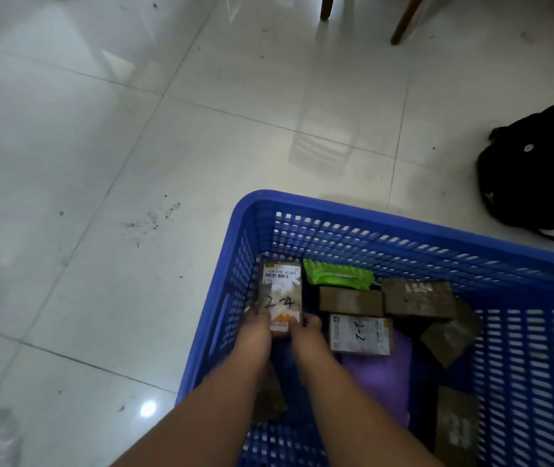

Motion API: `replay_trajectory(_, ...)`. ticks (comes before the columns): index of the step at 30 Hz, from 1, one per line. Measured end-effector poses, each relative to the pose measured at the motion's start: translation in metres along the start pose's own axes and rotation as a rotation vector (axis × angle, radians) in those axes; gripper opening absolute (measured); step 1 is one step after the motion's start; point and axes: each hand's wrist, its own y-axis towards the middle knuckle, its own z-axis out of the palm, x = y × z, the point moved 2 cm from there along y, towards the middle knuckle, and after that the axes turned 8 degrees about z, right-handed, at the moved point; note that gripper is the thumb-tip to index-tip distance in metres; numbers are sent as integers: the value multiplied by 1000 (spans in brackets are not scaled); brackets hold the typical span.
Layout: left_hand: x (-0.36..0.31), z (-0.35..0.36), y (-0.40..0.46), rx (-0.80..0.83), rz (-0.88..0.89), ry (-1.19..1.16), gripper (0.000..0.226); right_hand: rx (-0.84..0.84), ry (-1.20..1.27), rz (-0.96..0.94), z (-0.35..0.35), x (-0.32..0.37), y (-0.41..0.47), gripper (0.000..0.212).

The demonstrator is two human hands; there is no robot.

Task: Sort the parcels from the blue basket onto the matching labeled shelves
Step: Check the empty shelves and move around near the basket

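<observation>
1. The blue basket (387,227) stands on a pale tiled floor (167,129) and fills the picture from about 3 o'clock round to 6 o'clock.
2. Both forearms reach into the basket's near-left corner from the bottom edge.
3. The left hand (258,326) and the right hand (307,323) are closed together on one small parcel (280,293), each gripping a lower corner.
4. That parcel is held upright against the basket's left wall; it bears a white barcode label at the top and the handwritten mark "2-4".
5. At 3 o'clock of the held parcel, just beside the right hand, lies a white-labelled box (360,333) marked "2-2".
6. At 12 o'clock of that box lie two brown cardboard boxes: one (349,299) just above it, a second (417,298) further right.
7. A green packet (339,274) lies by the far wall, at 1 o'clock of the held parcel.
8. A purple soft bag (383,375) lies at 6 o'clock of the "2-2" box, partly under it.
9. A black backpack (535,170) sits on the floor outside the basket, at 2 o'clock of the picture.
10. Wooden chair legs (403,21) stand at 12 o'clock near the top edge.
</observation>
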Motion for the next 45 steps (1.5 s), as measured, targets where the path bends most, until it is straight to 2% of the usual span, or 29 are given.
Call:
replay_trajectory(4,-24,-19,-76,10,220,204,37,45,297,14,-19,3,-76,24)
replay_trajectory(6,-68,-26,-130,55,291,167,30,129,479,-25,-34,25,-132,31)
replay_trajectory(8,-123,-29,-183,87,353,93,29,216,560,-131,-48,58,-189,42)
replay_trajectory(13,-270,-32,-307,62,510,-169,25,323,495,-369,-89,177,-347,48)
replay_trajectory(17,-381,-33,-426,148,710,-231,27,336,430,-595,-137,265,-492,47)
replay_trajectory(24,-505,-40,-608,322,990,-304,30,401,448,-993,-205,328,-715,43)
replay_trajectory(28,-536,-36,-683,458,1024,-437,29,415,493,-1106,-232,330,-797,42)
replay_trajectory(32,-540,-19,-744,554,1088,-403,32,336,506,-1181,-267,319,-840,37)
replay_trajectory(41,-526,21,-783,729,1078,-353,30,180,507,-1239,-332,297,-865,37)
replay_trajectory(43,-525,30,-785,753,1093,-316,34,173,508,-1243,-343,290,-869,38)
replay_trajectory(45,-523,42,-794,849,1093,-282,43,125,542,-1254,-361,276,-874,43)
